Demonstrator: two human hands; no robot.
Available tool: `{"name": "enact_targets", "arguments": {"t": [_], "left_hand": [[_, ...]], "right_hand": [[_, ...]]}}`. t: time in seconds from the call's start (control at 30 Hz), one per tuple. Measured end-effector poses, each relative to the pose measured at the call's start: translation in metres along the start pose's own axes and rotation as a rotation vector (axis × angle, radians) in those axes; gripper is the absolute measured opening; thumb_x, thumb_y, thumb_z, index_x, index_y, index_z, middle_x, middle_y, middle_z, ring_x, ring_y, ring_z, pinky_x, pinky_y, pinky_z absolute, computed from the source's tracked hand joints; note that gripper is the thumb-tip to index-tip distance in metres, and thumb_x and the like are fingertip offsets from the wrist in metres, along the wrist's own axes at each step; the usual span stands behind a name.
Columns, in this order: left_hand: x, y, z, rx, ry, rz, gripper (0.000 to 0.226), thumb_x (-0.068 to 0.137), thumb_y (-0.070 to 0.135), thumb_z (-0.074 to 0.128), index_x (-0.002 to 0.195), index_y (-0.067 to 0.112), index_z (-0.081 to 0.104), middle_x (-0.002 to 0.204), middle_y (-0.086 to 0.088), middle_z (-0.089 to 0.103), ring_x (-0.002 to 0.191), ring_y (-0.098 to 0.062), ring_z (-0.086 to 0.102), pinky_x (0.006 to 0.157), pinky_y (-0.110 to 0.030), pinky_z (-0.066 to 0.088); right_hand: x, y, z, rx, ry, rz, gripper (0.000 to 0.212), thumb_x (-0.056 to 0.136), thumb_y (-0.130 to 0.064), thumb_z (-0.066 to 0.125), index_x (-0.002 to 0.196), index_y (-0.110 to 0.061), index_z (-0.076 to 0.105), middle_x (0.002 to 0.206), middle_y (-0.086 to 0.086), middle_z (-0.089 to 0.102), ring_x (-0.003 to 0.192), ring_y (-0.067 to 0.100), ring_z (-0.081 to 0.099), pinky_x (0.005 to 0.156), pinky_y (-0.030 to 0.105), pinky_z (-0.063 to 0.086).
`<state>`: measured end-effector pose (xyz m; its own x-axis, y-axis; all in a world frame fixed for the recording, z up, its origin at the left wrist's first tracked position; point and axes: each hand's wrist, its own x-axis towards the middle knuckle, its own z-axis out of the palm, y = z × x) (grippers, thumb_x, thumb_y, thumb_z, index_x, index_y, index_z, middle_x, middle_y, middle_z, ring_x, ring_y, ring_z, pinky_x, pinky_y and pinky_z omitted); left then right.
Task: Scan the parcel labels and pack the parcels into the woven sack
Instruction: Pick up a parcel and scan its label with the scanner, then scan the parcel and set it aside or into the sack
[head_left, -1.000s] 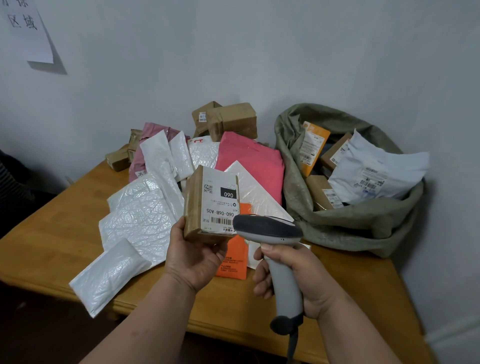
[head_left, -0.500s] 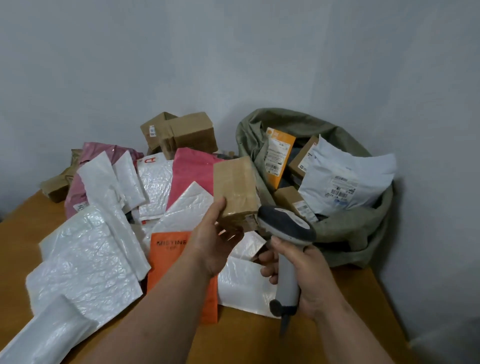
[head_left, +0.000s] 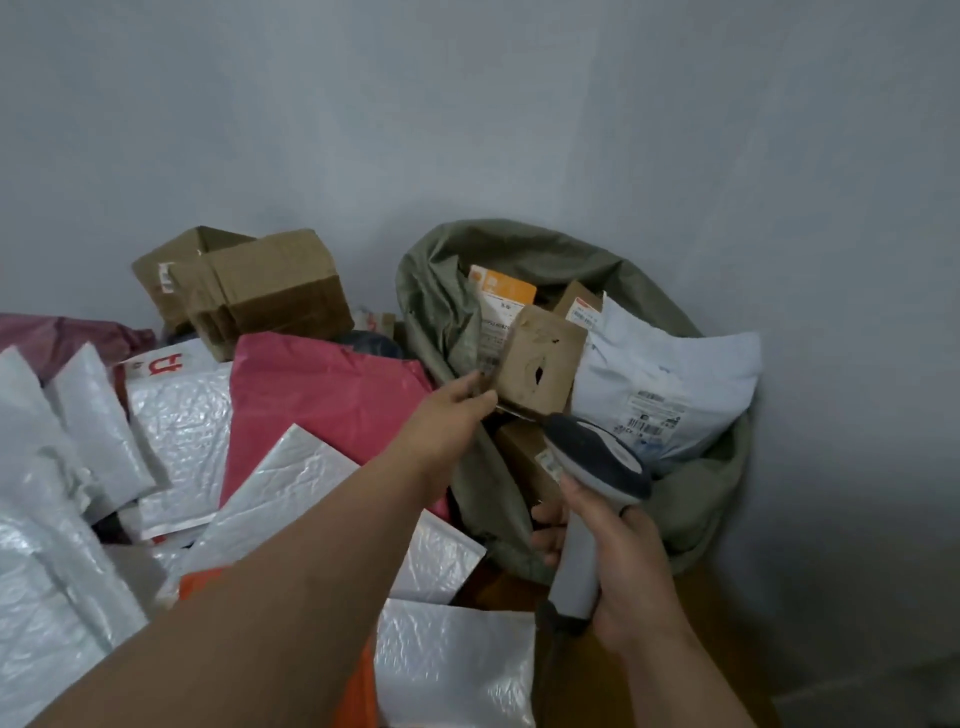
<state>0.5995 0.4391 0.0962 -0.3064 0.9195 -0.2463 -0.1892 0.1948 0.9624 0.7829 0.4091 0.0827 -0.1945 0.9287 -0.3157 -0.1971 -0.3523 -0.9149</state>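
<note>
The olive woven sack (head_left: 437, 312) stands open in the wall corner and holds several parcels, among them a white poly bag (head_left: 667, 382) and an orange-and-white packet (head_left: 501, 296). My left hand (head_left: 454, 408) reaches over the sack's rim and pinches the lower left edge of a small brown box (head_left: 540, 358), which is tilted above the parcels inside. My right hand (head_left: 621, 566) grips the grey handle of the barcode scanner (head_left: 597, 460) just in front of the sack, with the scanner's dark head pointing towards it.
Left of the sack lies a heap of parcels: a pink bag (head_left: 322, 395), several white bubble mailers (head_left: 176, 426), an orange packet (head_left: 356, 693) and brown cartons (head_left: 260, 288) against the wall. Bare wooden table (head_left: 602, 675) shows at the bottom right.
My left hand has carried the small brown box from in front of the scanner rightwards and forwards into the sack's mouth. My view has shifted right and closer. The scanner hand stays put.
</note>
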Motion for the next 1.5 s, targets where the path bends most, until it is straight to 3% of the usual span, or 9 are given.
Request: {"name": "enact_targets", "arguments": {"t": [0.13, 0.4, 0.53, 0.63, 0.87, 1.07, 1.23, 1.37, 1.5], "left_hand": [[-0.026, -0.024, -0.015, -0.005, 0.109, -0.002, 0.042, 0.099, 0.019, 0.057, 0.140, 0.025, 0.053, 0.135, 0.001, 0.059, 0.121, -0.017, 0.057, 0.105, -0.042, 0.048], [-0.128, -0.040, -0.071, -0.046, 0.444, 0.094, 0.030, 0.099, 0.020, 0.059, 0.128, 0.025, 0.061, 0.112, 0.003, 0.066, 0.103, -0.015, 0.065, 0.087, -0.031, 0.056], [-0.205, -0.069, -0.108, -0.073, 0.624, 0.059, 0.026, 0.097, 0.023, 0.061, 0.123, 0.027, 0.064, 0.110, 0.003, 0.068, 0.099, -0.014, 0.066, 0.084, -0.032, 0.055], [-0.261, -0.095, -0.139, -0.097, 0.782, 0.030, 0.018, 0.094, 0.025, 0.066, 0.111, 0.032, 0.065, 0.106, 0.007, 0.068, 0.088, -0.007, 0.067, 0.068, -0.026, 0.054], [-0.339, -0.169, -0.232, 0.310, 1.069, -0.168, 0.067, 0.080, 0.031, 0.078, 0.141, 0.024, 0.051, 0.142, -0.004, 0.050, 0.121, -0.020, 0.050, 0.089, -0.032, 0.043], [-0.367, -0.230, -0.303, 0.814, 0.821, -0.635, 0.106, 0.068, 0.066, 0.074, 0.153, 0.046, 0.015, 0.164, 0.005, 0.014, 0.148, -0.025, 0.019, 0.110, -0.048, 0.035], [-0.364, -0.261, -0.335, 0.927, 0.552, -0.638, 0.113, 0.072, 0.052, 0.076, 0.148, 0.053, -0.007, 0.163, 0.011, -0.019, 0.151, -0.027, -0.014, 0.116, -0.062, 0.016], [-0.365, -0.275, -0.353, 0.969, 0.471, -0.562, 0.115, 0.072, 0.043, 0.076, 0.151, 0.048, -0.008, 0.161, 0.007, -0.014, 0.150, -0.030, -0.006, 0.114, -0.051, 0.030], [-0.366, -0.269, -0.364, 1.025, 0.539, -0.419, 0.085, 0.082, 0.026, 0.063, 0.153, 0.038, 0.017, 0.152, -0.004, 0.022, 0.135, -0.032, 0.026, 0.107, -0.041, 0.036]], "right_hand": [[-0.006, 0.011, 0.008, -0.046, -0.063, 0.018, 0.046, 0.067, -0.039, 0.078, 0.101, -0.009, 0.071, 0.078, 0.013, 0.074, 0.060, 0.021, 0.068, 0.051, 0.029, 0.053], [-0.059, 0.037, 0.040, -0.195, -0.328, 0.033, 0.042, 0.072, -0.044, 0.075, 0.102, -0.015, 0.072, 0.083, 0.009, 0.075, 0.070, 0.021, 0.071, 0.061, 0.032, 0.053], [-0.104, 0.068, 0.063, -0.247, -0.470, 0.109, 0.023, 0.088, -0.030, 0.072, 0.101, -0.010, 0.071, 0.075, 0.008, 0.075, 0.061, 0.018, 0.069, 0.051, 0.027, 0.053], [-0.138, 0.091, 0.083, -0.301, -0.576, 0.190, 0.021, 0.090, -0.027, 0.072, 0.095, -0.007, 0.071, 0.076, 0.011, 0.074, 0.060, 0.021, 0.068, 0.051, 0.030, 0.051], [-0.189, 0.134, 0.126, -0.375, -0.668, 0.202, 0.020, 0.090, -0.024, 0.072, 0.102, -0.008, 0.069, 0.073, 0.008, 0.072, 0.060, 0.021, 0.068, 0.051, 0.029, 0.050], [-0.211, 0.183, 0.186, -0.405, -0.610, 0.221, 0.023, 0.090, -0.024, 0.072, 0.105, -0.007, 0.068, 0.079, 0.013, 0.073, 0.062, 0.024, 0.069, 0.052, 0.031, 0.050], [-0.226, 0.224, 0.226, -0.401, -0.587, 0.263, 0.020, 0.089, -0.023, 0.072, 0.104, -0.010, 0.069, 0.077, 0.012, 0.074, 0.061, 0.023, 0.068, 0.049, 0.029, 0.049], [-0.231, 0.242, 0.236, -0.392, -0.520, 0.290, 0.022, 0.090, -0.023, 0.072, 0.106, -0.009, 0.068, 0.076, 0.011, 0.074, 0.062, 0.023, 0.068, 0.050, 0.028, 0.050], [-0.234, 0.247, 0.234, -0.401, -0.469, 0.300, 0.024, 0.089, -0.023, 0.073, 0.106, -0.007, 0.068, 0.077, 0.011, 0.073, 0.062, 0.022, 0.069, 0.051, 0.028, 0.050]]}}
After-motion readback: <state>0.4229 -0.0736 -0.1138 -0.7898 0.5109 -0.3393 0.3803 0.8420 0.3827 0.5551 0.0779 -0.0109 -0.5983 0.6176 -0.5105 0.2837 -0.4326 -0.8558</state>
